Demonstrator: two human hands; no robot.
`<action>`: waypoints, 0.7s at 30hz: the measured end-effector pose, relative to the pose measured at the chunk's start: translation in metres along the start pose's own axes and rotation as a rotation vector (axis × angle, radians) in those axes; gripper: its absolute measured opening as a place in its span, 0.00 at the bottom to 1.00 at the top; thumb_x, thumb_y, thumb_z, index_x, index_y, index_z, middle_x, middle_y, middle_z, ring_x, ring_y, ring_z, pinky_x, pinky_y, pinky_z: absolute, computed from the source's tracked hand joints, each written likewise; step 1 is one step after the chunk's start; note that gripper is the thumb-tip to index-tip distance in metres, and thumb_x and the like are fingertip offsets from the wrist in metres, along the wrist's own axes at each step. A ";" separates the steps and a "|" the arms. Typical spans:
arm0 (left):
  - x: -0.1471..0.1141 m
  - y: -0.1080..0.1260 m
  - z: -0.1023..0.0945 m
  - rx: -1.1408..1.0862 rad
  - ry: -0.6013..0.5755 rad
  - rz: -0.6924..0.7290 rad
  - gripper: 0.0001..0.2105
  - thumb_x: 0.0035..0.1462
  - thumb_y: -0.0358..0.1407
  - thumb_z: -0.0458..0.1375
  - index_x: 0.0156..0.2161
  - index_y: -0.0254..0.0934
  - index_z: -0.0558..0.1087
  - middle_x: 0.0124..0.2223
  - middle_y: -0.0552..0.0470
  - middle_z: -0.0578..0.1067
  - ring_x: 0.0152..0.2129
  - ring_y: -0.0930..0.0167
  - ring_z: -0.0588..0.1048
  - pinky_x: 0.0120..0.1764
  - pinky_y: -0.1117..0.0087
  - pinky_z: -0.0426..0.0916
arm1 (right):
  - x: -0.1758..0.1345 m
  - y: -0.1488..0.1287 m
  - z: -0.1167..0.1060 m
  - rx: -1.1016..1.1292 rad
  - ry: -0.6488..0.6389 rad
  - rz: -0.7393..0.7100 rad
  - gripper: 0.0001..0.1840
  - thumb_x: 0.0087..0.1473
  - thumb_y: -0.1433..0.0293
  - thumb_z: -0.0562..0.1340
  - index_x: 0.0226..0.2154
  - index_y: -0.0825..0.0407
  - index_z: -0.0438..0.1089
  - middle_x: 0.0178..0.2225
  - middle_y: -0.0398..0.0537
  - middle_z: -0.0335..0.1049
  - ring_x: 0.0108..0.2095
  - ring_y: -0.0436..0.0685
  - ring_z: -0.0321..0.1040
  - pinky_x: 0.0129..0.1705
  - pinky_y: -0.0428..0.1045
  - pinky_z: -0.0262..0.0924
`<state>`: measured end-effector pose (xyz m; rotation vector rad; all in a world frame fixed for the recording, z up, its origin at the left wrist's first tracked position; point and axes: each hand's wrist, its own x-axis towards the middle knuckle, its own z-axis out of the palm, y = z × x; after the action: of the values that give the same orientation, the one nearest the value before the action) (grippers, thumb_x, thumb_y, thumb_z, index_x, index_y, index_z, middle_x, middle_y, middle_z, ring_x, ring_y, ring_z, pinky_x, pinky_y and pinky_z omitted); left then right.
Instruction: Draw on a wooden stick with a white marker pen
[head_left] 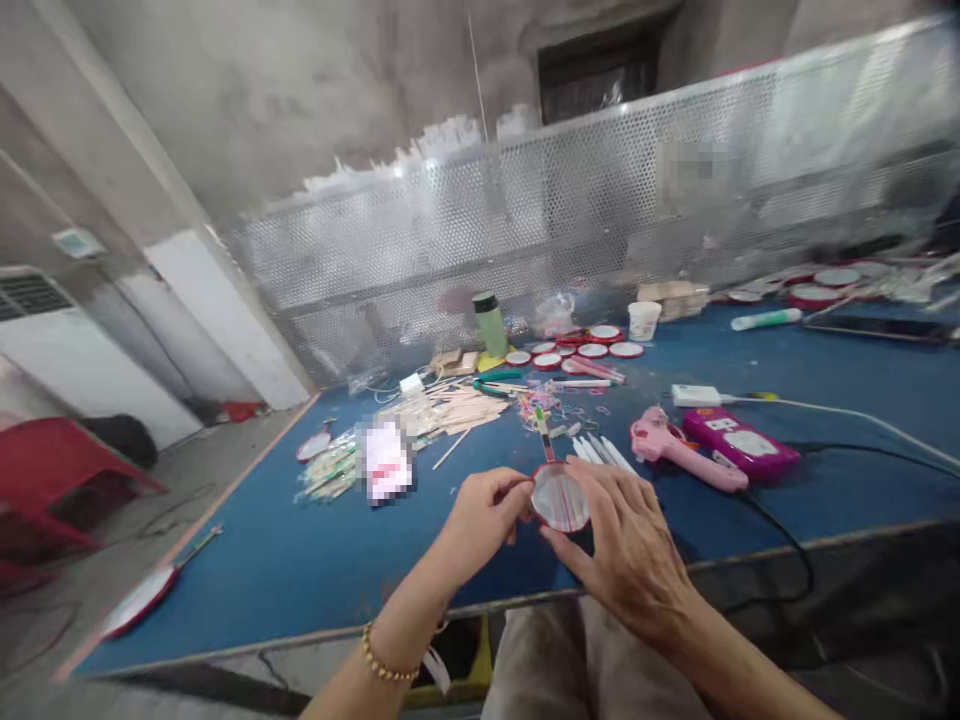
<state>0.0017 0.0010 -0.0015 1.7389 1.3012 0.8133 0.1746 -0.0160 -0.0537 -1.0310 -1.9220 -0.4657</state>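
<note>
A small round red-rimmed disc (pixel 559 500) with a pale, see-through face is held just above the near part of the blue table, between both hands. A narrow dark and red strip (pixel 548 447) shows at its far edge; I cannot tell whether it is joined on. My left hand (pixel 487 510) pinches the disc's left rim between thumb and fingers. Around the right side curls my right hand (pixel 626 530), thumb below and fingers above. Just beyond lie several white pens (pixel 602 452) and a pile of small coloured loops (pixel 536 402).
On the blue table (pixel 285 580), a pink glue gun (pixel 686 452) and purple box (pixel 742 443) lie right. Wooden sticks (pixel 469 408) are spread left, near green-handled pliers (pixel 495 380). Behind stand red-rimmed discs (pixel 592 350), a green bottle (pixel 490 325) and a white cup (pixel 643 320).
</note>
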 end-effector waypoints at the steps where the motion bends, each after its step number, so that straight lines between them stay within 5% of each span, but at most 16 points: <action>1: 0.001 -0.001 0.002 -0.012 -0.008 -0.012 0.14 0.56 0.42 0.51 0.28 0.34 0.70 0.22 0.56 0.69 0.12 0.79 0.64 0.18 0.76 0.57 | 0.000 0.002 0.001 0.003 0.007 -0.002 0.21 0.60 0.64 0.56 0.51 0.60 0.61 0.46 0.62 0.70 0.47 0.66 0.65 0.46 0.59 0.59; 14: 0.006 -0.008 0.004 -0.124 -0.024 -0.076 0.13 0.55 0.43 0.52 0.27 0.35 0.68 0.20 0.57 0.69 0.11 0.79 0.65 0.14 0.78 0.56 | -0.008 0.014 0.009 0.078 0.012 -0.021 0.27 0.60 0.57 0.57 0.55 0.56 0.60 0.50 0.61 0.69 0.49 0.67 0.65 0.47 0.60 0.59; 17: 0.004 -0.010 0.000 -0.105 -0.014 -0.083 0.14 0.55 0.43 0.53 0.26 0.34 0.68 0.18 0.58 0.67 0.11 0.79 0.64 0.14 0.78 0.56 | 0.000 0.009 -0.001 0.138 0.027 -0.020 0.27 0.58 0.57 0.60 0.54 0.56 0.61 0.51 0.62 0.69 0.50 0.67 0.65 0.47 0.60 0.60; 21: 0.000 -0.012 -0.006 -0.098 0.028 -0.119 0.13 0.54 0.43 0.53 0.26 0.34 0.67 0.20 0.57 0.69 0.11 0.79 0.65 0.14 0.79 0.55 | -0.005 0.004 -0.030 0.392 0.129 0.001 0.14 0.59 0.69 0.60 0.48 0.51 0.66 0.46 0.56 0.72 0.46 0.63 0.68 0.46 0.58 0.63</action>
<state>-0.0092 0.0045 -0.0092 1.5631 1.3473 0.8214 0.1949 -0.0357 -0.0421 -0.7282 -1.8034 -0.1400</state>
